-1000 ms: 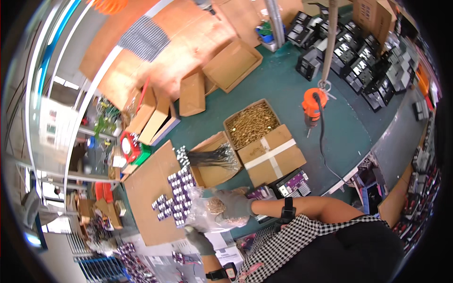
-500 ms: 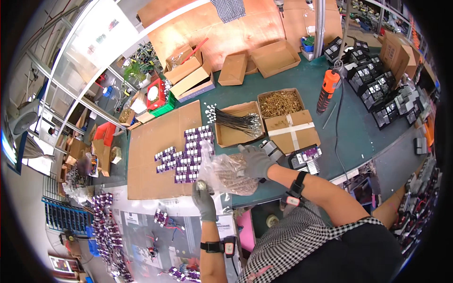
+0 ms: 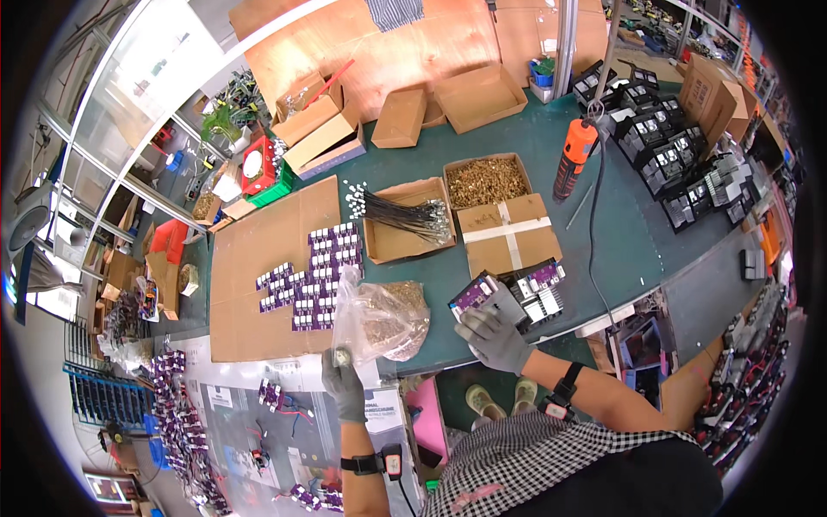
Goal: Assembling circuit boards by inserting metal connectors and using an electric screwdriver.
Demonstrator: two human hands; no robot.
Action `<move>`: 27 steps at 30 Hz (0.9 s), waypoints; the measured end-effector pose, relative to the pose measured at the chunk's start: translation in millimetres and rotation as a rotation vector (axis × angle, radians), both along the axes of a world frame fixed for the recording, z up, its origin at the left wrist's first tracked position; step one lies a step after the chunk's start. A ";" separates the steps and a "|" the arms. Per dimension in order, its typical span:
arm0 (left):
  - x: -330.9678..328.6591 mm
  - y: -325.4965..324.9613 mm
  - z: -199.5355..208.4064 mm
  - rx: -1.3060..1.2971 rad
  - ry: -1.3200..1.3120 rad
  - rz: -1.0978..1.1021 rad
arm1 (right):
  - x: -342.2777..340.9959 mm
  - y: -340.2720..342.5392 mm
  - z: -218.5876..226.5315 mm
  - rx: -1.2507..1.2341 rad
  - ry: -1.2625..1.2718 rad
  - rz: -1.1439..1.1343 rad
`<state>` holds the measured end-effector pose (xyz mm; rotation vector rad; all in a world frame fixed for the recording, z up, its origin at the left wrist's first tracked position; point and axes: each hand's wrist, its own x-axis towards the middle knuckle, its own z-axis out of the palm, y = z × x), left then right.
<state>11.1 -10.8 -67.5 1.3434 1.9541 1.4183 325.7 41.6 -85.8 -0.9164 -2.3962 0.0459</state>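
Both my hands wear grey gloves. My left hand [image 3: 345,388] is closed at the table's front edge, with a small pale thing at its fingertips that I cannot make out. Just beyond it lies a clear plastic bag [image 3: 396,319] full of small brownish parts, its loose mouth towards the left. My right hand [image 3: 495,340], fingers stretched out, is at the near side of a grey metal block with a purple circuit board [image 3: 472,295]; whether it touches is unclear. Beside that stands a second finned metal unit with a purple board [image 3: 544,277].
Rows of purple boards [image 3: 323,276] lie on a cardboard sheet [image 3: 237,284]. Behind the bag are a box of black cables [image 3: 405,220], a box of brass-coloured parts [image 3: 487,181] and a taped carton [image 3: 525,228]. An orange electric screwdriver [image 3: 573,159] hangs at the right.
My right hand has left the plastic bag and moved right and nearer, to the metal blocks. The left hand stays closed by the bag. The whole view has shifted slightly.
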 end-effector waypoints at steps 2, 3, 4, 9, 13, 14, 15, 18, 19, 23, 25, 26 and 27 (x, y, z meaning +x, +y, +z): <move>3.0 8.4 -1.8 -0.026 0.185 0.061 | 3.6 -5.9 -3.5 0.078 0.086 0.009; 5.3 16.5 -0.9 -0.038 0.185 0.056 | 4.6 -8.1 -5.0 0.048 0.065 0.010; 7.1 27.5 0.4 -0.080 0.096 0.107 | 4.5 -9.6 -6.5 0.047 0.080 0.009; 38.5 79.9 15.1 -0.319 0.082 0.041 | 1.0 -10.1 -2.6 0.012 0.116 -0.012; 70.8 118.7 12.9 -0.547 0.303 0.100 | -3.0 -19.5 10.7 -0.038 0.110 -0.044; 74.8 124.1 9.7 -0.579 0.407 0.145 | -4.1 -23.7 13.7 -0.111 0.099 -0.082; 74.1 128.5 6.1 -0.582 0.407 0.136 | -5.1 -27.7 15.9 -0.150 0.116 -0.110; 57.9 139.1 -8.0 -0.675 0.326 0.043 | -6.6 -37.3 18.2 -0.229 0.074 -0.163; 51.4 140.0 -14.1 -0.640 0.367 0.039 | -6.0 -38.8 17.9 -0.259 0.062 -0.171; 27.7 138.9 -32.7 -0.509 0.271 0.062 | -0.3 -36.7 12.8 -0.175 0.097 -0.160; 14.9 133.3 -29.4 -0.339 -0.083 0.054 | 2.7 -35.5 10.6 -0.159 0.051 -0.166; 6.2 127.8 -22.9 -0.281 -0.297 0.014 | 3.7 -35.9 10.0 -0.103 0.063 -0.152; 0.8 118.3 -15.5 -0.260 -0.319 0.058 | 4.3 -37.0 9.6 -0.123 0.032 -0.165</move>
